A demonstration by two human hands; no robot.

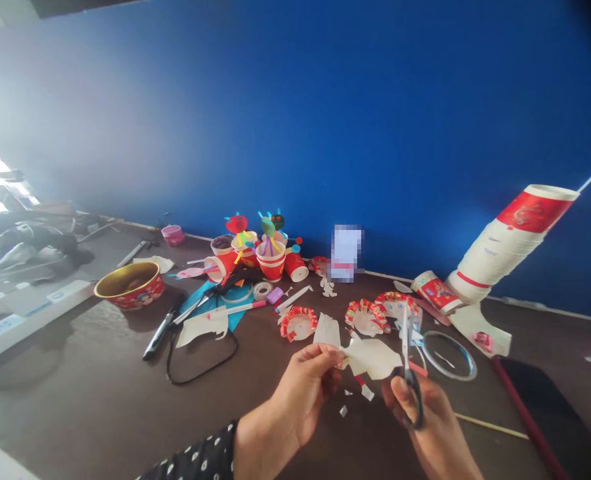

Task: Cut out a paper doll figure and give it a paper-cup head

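Between thumb and fingers, my left hand pinches the left end of a cream paper piece with an irregular cut outline. My right hand is closed around the black handles of a pair of scissors, whose blades point up and away. The paper's right end lies close to the scissors' pivot; whether the blades touch it I cannot tell. Just behind the hands lie cut paper cups with curled red rims, one a red-fringed cup base and another beside it. Small paper scraps lie below the held piece.
At the back stand red paper cups with colourful figures. A tall stack of cups leans at the right, near a roll of clear tape and a dark phone. A gold-lined bowl, a black utility knife and a power strip lie left.
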